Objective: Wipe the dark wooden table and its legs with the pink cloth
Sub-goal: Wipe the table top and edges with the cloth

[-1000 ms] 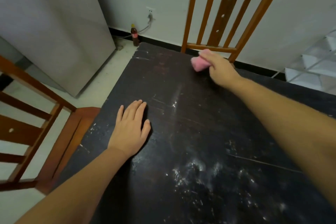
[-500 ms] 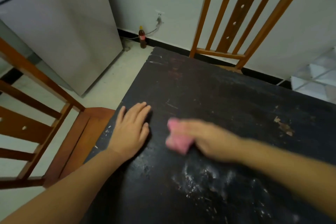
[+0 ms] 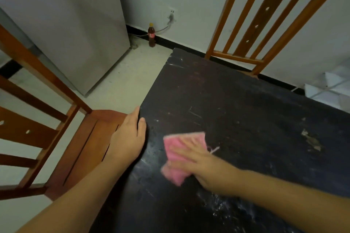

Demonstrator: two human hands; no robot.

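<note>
Your right hand [image 3: 198,164] lies on the pink cloth [image 3: 178,157] with its fingers spread out nearly straight, pressing it flat against the dark wooden surface [image 3: 246,119]; motion blur smears the fingertips, so you cannot tell whether the thumb hooks under the fabric. The cloth sits just right of your left hand [image 3: 128,138], close to the surface's left edge, with a loose pink thread trailing off its right side. Your left hand grips that left edge: the thumb rests on top of the wood and the fingers curl down over the side, out of sight.

Pale scratches and whitish smears mark the wood in front of and to the right of the cloth, and a lighter chipped patch [image 3: 310,141] lies well to its right.

Left of the surface, a wooden chair [image 3: 81,147] stands with its seat just beside your left hand. A 2nd wooden chair [image 3: 265,24] stands at the far edge. Beyond the far left corner, a dark bottle [image 3: 151,35] stands on the floor against the wall, beside a grey cabinet [image 3: 75,30].
</note>
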